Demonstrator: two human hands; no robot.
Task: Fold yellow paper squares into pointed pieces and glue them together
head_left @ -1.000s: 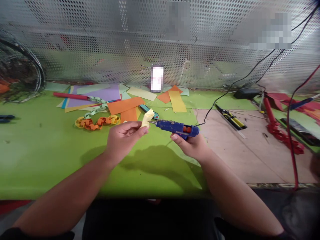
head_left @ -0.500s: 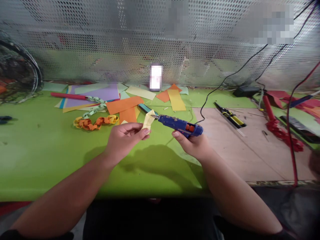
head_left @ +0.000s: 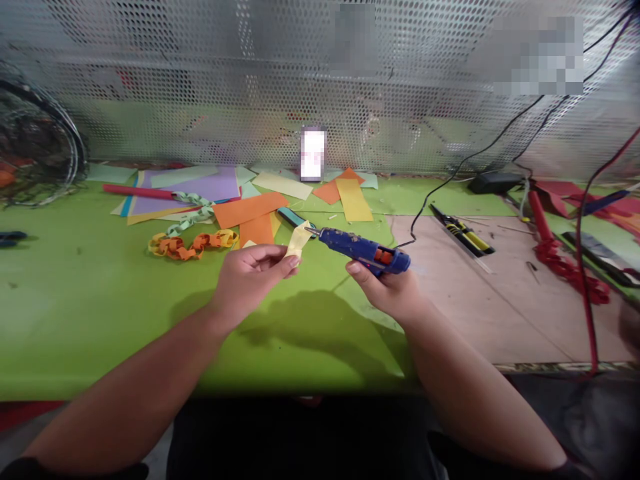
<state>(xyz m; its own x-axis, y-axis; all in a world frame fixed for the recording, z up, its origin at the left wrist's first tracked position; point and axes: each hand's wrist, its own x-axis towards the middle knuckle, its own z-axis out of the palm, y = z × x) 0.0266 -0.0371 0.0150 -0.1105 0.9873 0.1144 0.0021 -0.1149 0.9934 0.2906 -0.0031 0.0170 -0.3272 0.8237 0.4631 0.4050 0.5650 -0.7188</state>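
Observation:
Pinched between thumb and fingers of my left hand (head_left: 257,273) is a pale yellow paper strip (head_left: 299,241), its free end pointing up and right. My right hand (head_left: 387,287) is wrapped round the handle of a blue glue gun (head_left: 357,251). The metal nozzle points left and lies at the strip's upper end; whether it touches I cannot tell. Behind my left hand, a paper chain (head_left: 190,248) of orange and yellow links joins pale green ones on the green tabletop (head_left: 125,320). A teal-and-black tool (head_left: 290,219), partly covered by the strip, lies just behind.
Orange paper pieces (head_left: 250,208) and coloured sheets (head_left: 195,183) lie at the back left. Black-and-yellow pliers (head_left: 463,230) rest on the wooden board (head_left: 450,300). A black cord (head_left: 423,210) runs to the glue gun. A perforated metal panel (head_left: 210,87) stands behind the table.
The glue gun has shifted very slightly right and down. My left hand keeps the yellow strip almost in the same place.

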